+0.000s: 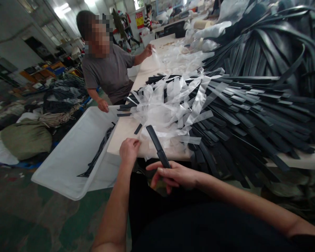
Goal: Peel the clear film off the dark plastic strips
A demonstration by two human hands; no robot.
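Note:
My right hand [177, 175] grips a black leather-like strap [154, 138] between thumb and fingers. The strap points up and away over the table's near edge, with a second layer or loop overlapping its lower part. My left hand [130, 150] is at the table's corner, fingers pinched together; whatever they hold, if anything, is hidden. Just beyond it lies a short black piece [138, 129]. Crumpled clear plastic sleeves [160, 113] are heaped past the strap. To their right, many black straps [233, 115] fan out across the table.
A white plastic bin [65, 150] with dark strips [101, 150] inside stands left of the table [118, 140]. Across from me, a co-worker [109, 71] holds clear plastic in one raised hand. More black straps [267, 52] are piled high at right. Sacks [26, 140] lie on the left floor.

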